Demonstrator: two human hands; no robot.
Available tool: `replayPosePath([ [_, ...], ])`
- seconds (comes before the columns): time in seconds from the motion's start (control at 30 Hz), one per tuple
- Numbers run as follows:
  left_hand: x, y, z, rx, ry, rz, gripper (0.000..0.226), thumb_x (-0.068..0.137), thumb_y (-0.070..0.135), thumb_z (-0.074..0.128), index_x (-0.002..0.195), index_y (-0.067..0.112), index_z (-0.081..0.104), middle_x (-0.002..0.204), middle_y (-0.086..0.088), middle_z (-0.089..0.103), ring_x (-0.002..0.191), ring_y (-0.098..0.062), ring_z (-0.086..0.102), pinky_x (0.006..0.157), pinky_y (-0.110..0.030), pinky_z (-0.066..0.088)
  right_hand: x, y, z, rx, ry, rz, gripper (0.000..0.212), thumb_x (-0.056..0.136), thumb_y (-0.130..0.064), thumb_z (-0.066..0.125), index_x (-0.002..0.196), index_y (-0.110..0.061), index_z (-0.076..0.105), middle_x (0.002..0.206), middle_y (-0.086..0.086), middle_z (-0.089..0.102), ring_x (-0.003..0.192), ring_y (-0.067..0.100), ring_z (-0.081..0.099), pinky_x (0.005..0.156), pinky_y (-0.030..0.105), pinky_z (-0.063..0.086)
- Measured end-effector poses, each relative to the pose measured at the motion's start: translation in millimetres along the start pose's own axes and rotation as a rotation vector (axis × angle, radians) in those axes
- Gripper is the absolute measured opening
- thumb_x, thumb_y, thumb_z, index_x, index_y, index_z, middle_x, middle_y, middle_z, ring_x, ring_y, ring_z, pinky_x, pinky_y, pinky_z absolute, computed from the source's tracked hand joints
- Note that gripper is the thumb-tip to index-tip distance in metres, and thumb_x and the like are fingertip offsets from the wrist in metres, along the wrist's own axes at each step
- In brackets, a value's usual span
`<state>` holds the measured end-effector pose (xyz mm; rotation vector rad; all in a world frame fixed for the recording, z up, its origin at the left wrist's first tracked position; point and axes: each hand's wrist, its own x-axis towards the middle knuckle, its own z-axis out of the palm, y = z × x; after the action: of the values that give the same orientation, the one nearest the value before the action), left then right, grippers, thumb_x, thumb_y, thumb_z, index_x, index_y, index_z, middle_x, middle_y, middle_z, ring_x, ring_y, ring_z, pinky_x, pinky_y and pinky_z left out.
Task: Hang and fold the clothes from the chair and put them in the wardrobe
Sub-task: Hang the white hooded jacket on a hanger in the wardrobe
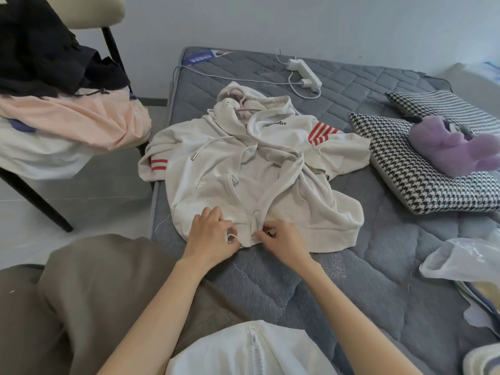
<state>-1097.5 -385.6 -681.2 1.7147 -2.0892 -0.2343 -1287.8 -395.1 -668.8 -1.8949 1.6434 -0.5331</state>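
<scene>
Chair [92, 12], far left: heaped with clothes [67, 117] yet to sort. Hoodie [243, 171], on mattress [351, 266]: flat, front open, long axis running from near hem [319, 239] away to hood [230, 109], hanger [243, 106] in neck. Left hand [211, 239]: pinching hem left of opening. Right hand [284, 242]: pinching hem right of it; both equally near. Chest lettering [276, 123]: only "eter" legible; mattress label [208, 56] unreadable.

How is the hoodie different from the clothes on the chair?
The hoodie lies spread on the mattress, a hanger in its neck; the chair clothes sit heaped. The left hand and right hand grip the hoodie's hem; nothing touches the chair clothes. Both look rumpled.
</scene>
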Motion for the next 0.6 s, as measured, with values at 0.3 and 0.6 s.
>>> replayPosePath([
  [0.3,11.2,15.3,2.1,-0.252,-0.018,-0.215,0.022,0.094,0.035,0.053,0.101,0.025,0.072,0.089,0.008,0.048,0.091,-0.015,0.041,0.078,-0.031,0.025,-15.3,5.1,3.5,0.054,0.008,-0.02,0.021,0.093,-0.022,0.06,0.112,-0.02,0.069,0.081,0.001,0.059,0.074,0.012,0.053,0.064,0.016,0.033],
  [0.6,20.1,19.4,8.9,-0.495,-0.094,-0.347,0.032,0.065,0.075,0.055,0.065,0.045,0.068,0.073,0.035,0.065,0.087,0.006,0.062,0.089,-0.034,0.043,-14.1,3.4,11.4,0.034,0.147,-0.01,0.022,0.086,-0.032,0.07,0.106,-0.036,0.073,0.073,-0.005,0.056,0.069,0.012,0.054,0.066,0.032,0.042],
])
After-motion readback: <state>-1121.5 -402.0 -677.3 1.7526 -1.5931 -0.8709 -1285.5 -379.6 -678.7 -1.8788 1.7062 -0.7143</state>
